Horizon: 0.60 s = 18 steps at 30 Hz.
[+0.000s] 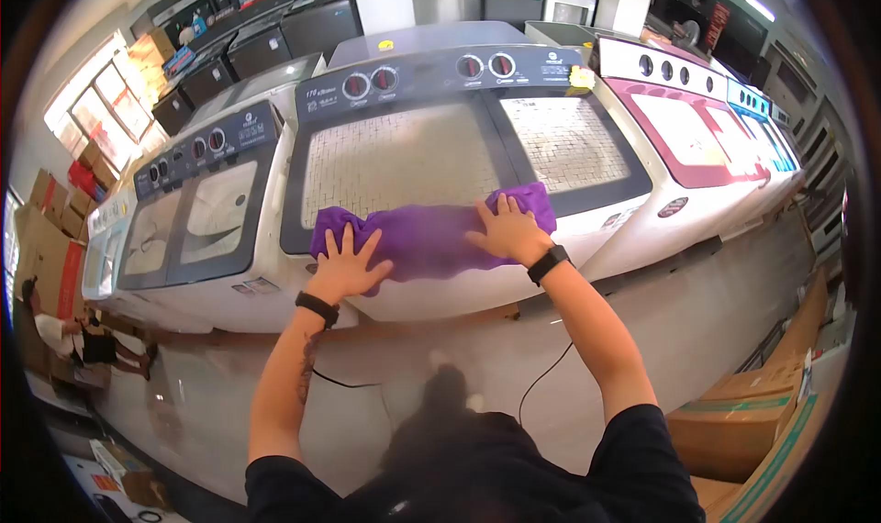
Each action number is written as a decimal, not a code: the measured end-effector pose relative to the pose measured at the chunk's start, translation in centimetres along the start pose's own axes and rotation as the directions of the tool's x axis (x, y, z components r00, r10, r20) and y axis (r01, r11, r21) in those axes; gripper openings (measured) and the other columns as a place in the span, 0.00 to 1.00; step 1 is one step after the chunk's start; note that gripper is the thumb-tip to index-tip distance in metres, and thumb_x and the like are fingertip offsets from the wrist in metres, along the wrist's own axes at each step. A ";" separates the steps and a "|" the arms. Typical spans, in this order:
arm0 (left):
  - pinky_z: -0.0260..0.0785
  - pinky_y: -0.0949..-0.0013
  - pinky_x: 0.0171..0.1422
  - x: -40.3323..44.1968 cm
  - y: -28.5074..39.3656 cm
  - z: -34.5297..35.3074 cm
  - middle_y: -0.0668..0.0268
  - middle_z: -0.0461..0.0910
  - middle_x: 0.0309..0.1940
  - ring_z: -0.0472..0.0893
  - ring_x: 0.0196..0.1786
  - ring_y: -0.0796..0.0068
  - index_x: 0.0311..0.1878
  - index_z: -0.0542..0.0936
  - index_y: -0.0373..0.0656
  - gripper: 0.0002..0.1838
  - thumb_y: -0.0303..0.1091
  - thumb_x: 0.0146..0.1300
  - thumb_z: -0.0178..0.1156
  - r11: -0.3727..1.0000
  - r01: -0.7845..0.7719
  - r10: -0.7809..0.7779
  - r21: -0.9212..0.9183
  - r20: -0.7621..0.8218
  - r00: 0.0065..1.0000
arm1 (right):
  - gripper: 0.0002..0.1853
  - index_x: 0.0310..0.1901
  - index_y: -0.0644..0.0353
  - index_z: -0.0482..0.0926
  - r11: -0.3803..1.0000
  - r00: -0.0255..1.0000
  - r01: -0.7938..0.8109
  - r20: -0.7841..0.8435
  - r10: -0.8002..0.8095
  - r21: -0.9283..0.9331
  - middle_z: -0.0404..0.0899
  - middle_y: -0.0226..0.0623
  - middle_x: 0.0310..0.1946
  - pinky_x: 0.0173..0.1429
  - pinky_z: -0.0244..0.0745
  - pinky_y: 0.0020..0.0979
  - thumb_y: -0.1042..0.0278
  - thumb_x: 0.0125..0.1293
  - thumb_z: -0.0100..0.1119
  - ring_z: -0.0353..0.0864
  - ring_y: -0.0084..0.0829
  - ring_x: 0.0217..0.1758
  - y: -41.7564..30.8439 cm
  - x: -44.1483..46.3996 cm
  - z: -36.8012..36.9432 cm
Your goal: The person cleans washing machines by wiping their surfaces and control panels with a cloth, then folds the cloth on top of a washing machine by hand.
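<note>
A purple cloth (427, 239) lies stretched along the front edge of a twin-tub washing machine (404, 156) with a dark control panel and two lids. My left hand (344, 268) rests on the cloth's left end, palm down with fingers spread. On the cloth's right part, my right hand (509, 229) also lies flat, its fingers apart. The cloth is bunched at both ends and hangs a little over the front. Both lids of the machine are down.
Another twin-tub washer (206, 206) stands at the left, and a pink-lidded one (679, 138) at the right. Cardboard boxes (743, 422) are at lower right. Thin cables (344, 383) lie on the floor (367, 413). A person (83, 339) sits at far left.
</note>
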<state>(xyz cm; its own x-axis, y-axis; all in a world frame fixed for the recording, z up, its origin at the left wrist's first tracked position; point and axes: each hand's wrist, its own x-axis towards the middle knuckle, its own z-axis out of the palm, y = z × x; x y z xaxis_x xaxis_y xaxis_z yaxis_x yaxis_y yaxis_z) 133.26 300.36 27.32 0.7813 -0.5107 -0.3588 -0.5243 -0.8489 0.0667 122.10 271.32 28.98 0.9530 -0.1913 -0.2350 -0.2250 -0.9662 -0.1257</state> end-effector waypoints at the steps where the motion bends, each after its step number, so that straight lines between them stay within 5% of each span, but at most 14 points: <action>1: 0.39 0.26 0.75 0.1 -0.2 -0.3 0.46 0.36 0.81 0.35 0.79 0.27 0.80 0.48 0.72 0.45 0.77 0.63 0.42 0.999 0.017 -0.017 -0.029 0.000 1.000 | 0.43 0.77 0.51 0.54 1.000 1.000 0.004 0.027 -0.004 0.005 0.49 0.64 0.76 0.77 0.55 0.48 0.31 0.70 0.44 0.50 0.60 0.79 0.1 0.0 -0.6; 5: 0.30 0.31 0.78 4.1 -2.0 -2.2 0.40 0.35 0.79 0.32 0.78 0.24 0.80 0.48 0.73 0.42 0.76 0.65 0.37 0.995 0.063 -0.058 -0.074 0.063 0.996 | 0.45 0.79 0.51 0.49 1.000 0.978 -0.012 0.207 0.010 0.008 0.44 0.67 0.76 0.79 0.50 0.48 0.31 0.69 0.44 0.43 0.62 0.80 0.0 3.4 -2.4; 10: 0.29 0.30 0.78 9.6 -4.2 -6.4 0.42 0.30 0.80 0.30 0.76 0.20 0.79 0.45 0.79 0.44 0.78 0.62 0.42 0.991 0.103 -0.088 -0.080 0.168 0.982 | 0.50 0.76 0.54 0.53 0.999 0.983 -0.040 0.177 0.043 -0.019 0.43 0.81 0.72 0.77 0.53 0.56 0.32 0.60 0.58 0.47 0.76 0.76 -0.4 10.7 -3.3; 17: 0.28 0.27 0.76 18.3 -8.3 -8.9 0.44 0.28 0.80 0.28 0.76 0.21 0.79 0.44 0.80 0.51 0.82 0.55 0.48 0.975 0.174 -0.155 -0.141 0.133 0.979 | 0.59 0.79 0.54 0.47 0.996 0.989 -0.061 0.134 0.070 -0.068 0.46 0.75 0.73 0.77 0.53 0.53 0.24 0.55 0.60 0.52 0.71 0.76 -2.8 21.0 -6.2; 18: 0.27 0.27 0.76 19.2 -8.9 -9.2 0.44 0.29 0.80 0.28 0.76 0.22 0.79 0.44 0.79 0.52 0.83 0.54 0.48 0.971 0.170 -0.154 -0.166 0.103 0.983 | 0.60 0.79 0.52 0.43 0.996 0.986 -0.062 0.149 0.072 -0.069 0.42 0.76 0.74 0.78 0.49 0.53 0.22 0.56 0.57 0.46 0.71 0.78 -2.9 22.8 -6.2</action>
<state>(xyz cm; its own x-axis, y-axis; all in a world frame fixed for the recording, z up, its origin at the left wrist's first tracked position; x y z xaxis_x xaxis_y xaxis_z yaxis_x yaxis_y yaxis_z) 156.06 296.90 28.45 0.8136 -0.3573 -0.4586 -0.3205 -0.9338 0.1589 145.70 268.67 30.00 0.8933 -0.2324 -0.3848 -0.2692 -0.9621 -0.0438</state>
